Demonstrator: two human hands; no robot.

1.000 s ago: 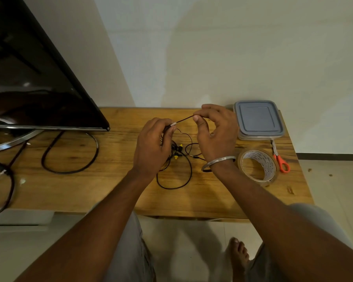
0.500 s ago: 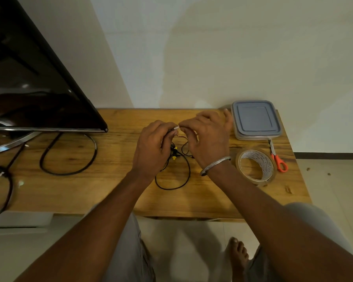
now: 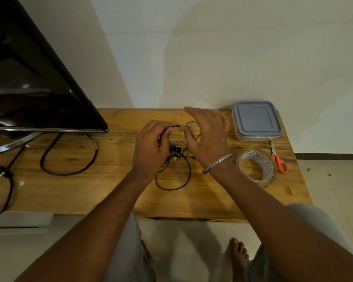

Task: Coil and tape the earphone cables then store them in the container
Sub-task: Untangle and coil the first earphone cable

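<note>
the thin black earphone cable (image 3: 174, 153) lies in loose, tangled loops with yellow tips on the grainy wooden tabletop (image 3: 114, 190), between and below the hands. the left hand (image 3: 151, 147) pinches one strand. the right hand (image 3: 208, 137) is spread and blurred, its thumb at that strand. right of it sits a square, grey-lidded plastic container (image 3: 256, 120).

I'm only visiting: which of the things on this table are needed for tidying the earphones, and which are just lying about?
For the job:
earphone cables, pinched in the left hand
tape roll
scissors, probably for cutting the tape
lidded container

Just lying about:
television
thick black cable looped in front of it
</note>
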